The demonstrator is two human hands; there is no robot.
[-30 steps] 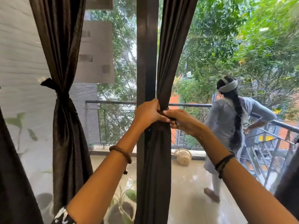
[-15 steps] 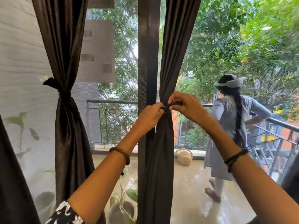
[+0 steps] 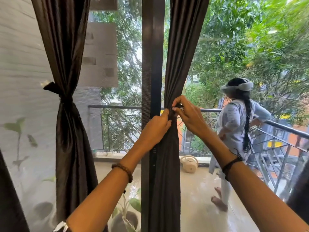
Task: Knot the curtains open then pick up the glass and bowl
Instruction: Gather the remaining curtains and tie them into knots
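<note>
Both hands work at the gathered waist of the middle curtain (image 3: 168, 156): the left hand (image 3: 154, 129) has its fingers curled into the bunched dark fabric from the left side, and the right hand (image 3: 189, 114) pinches a thin dark tie (image 3: 178, 107) against the same bunch just above it, thumb and fingertips closed on it. The two hands almost touch across the cloth.

Far left, a sheer white panel (image 3: 20, 114) hangs with faint leaf shapes showing through. Next to it the left curtain (image 3: 70, 131) is already cinched at its middle, a short dark tail sticking out at the knot (image 3: 64, 98). A dark door frame (image 3: 150, 64) stands upright just left of the curtain being tied, partly hidden by the left forearm.

Behind the glass lies a wet, pale balcony floor (image 3: 197, 206), fenced by a black metal railing (image 3: 120, 129). A cream watering can (image 3: 189, 164) sits on the floor near the railing's foot. To its right a person in a pale tunic (image 3: 234, 131) stands barefoot, leaning on the rail, with a long braid down the back. Green trees fill the distance. No glass or bowl shows from here.
</note>
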